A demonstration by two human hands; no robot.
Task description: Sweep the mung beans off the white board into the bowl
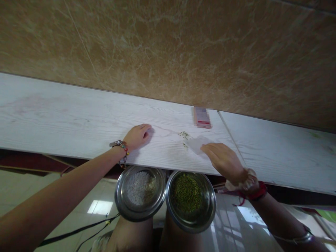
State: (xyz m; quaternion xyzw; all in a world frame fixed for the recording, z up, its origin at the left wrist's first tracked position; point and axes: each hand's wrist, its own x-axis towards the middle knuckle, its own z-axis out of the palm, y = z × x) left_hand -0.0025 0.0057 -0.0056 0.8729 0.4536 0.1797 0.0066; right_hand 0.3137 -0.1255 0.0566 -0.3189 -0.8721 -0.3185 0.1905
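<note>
My left hand (pixel 137 136) rests palm down on the white wooden table (pixel 65 119), fingers curled loosely together, holding nothing I can see. My right hand (pixel 223 159) lies flat near the table's front edge, its fingers on a small white paper sheet (pixel 197 144). A little cluster of green beans (pixel 183 134) lies just beyond the paper. On my knees below the edge sit two steel bowls: the left bowl (pixel 123 206) holds white grains, the right bowl (pixel 207 213) holds green beans.
A small red and white packet (pixel 202 117) lies at the table's far edge against the brown marbled wall (pixel 168 45). A seam (pixel 231 136) runs across the tabletop to the right of the paper. Shiny tiled floor and a black strap (pixel 78 231) show below.
</note>
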